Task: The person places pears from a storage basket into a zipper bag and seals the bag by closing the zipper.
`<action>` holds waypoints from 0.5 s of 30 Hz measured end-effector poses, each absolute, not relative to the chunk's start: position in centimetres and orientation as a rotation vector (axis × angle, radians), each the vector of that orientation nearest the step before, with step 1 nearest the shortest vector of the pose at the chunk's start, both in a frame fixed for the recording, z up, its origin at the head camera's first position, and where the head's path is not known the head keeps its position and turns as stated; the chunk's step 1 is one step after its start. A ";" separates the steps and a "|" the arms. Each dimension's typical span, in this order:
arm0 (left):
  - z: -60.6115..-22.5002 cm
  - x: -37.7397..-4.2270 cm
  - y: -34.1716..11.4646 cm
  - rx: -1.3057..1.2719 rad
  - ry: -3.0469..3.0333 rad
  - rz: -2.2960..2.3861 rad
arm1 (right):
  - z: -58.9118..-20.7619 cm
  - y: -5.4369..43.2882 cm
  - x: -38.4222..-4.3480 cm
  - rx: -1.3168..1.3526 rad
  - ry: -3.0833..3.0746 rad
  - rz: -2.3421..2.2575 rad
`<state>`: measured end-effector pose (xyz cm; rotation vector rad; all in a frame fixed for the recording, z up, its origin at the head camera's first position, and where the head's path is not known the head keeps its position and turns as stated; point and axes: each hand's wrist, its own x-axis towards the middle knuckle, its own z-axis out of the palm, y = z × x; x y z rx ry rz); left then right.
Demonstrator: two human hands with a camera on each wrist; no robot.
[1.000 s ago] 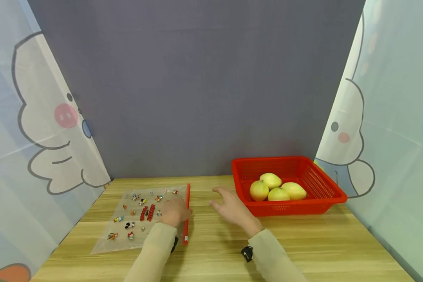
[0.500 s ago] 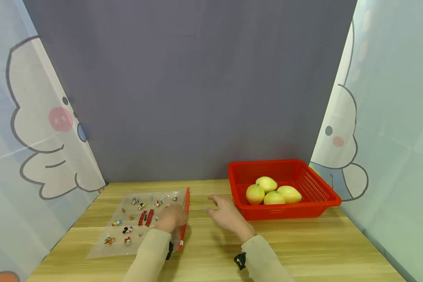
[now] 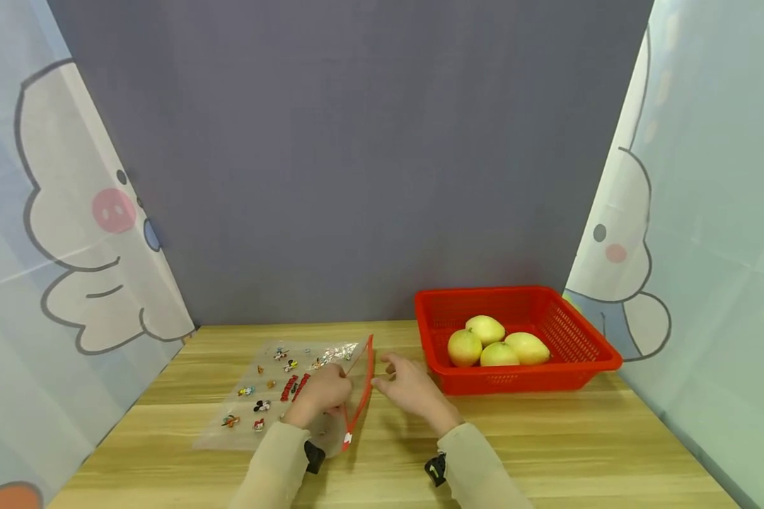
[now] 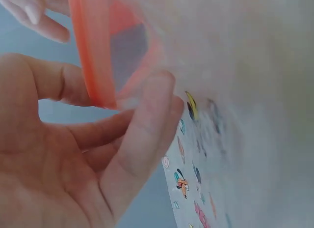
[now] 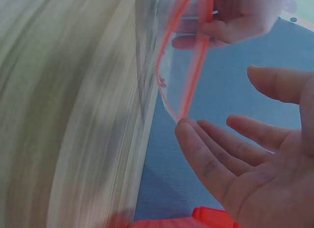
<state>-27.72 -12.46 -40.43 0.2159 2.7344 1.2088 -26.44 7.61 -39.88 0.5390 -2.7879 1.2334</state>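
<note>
A clear zip bag (image 3: 248, 408) printed with small cartoon figures lies left of centre in the head view. Its red zip edge (image 3: 368, 378) bows apart into an opening with a white slider (image 3: 347, 439) at the near end. My left hand (image 3: 323, 392) pinches the upper layer beside that edge, thumb and fingers on the plastic (image 4: 115, 90). Just right of the opening is my right hand (image 3: 415, 392), fingers spread and holding nothing. In the right wrist view one fingertip (image 5: 185, 128) overlaps the end of the red edge; contact is unclear.
A red plastic basket (image 3: 535, 382) stands at the right rear of the wooden table (image 3: 547, 445). Several yellow-green fruits (image 3: 465, 347) sit inside it. A grey cloth (image 3: 369, 170) hangs behind, and printed curtains (image 3: 726, 297) close off both sides.
My left hand has drawn the bag to the right, toward my right hand. The red edge, straight a second ago, has parted into an opening. My right hand has barely moved.
</note>
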 end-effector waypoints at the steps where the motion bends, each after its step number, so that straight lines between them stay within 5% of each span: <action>1: -40.4 -27.6 -12.3 0.230 2.714 1.244 | -39.9 7.7 -26.5 0.534 -2.787 1.231; 15: -39.0 -26.8 -11.1 0.249 2.684 1.409 | -40.2 7.5 -26.7 0.462 -2.765 1.242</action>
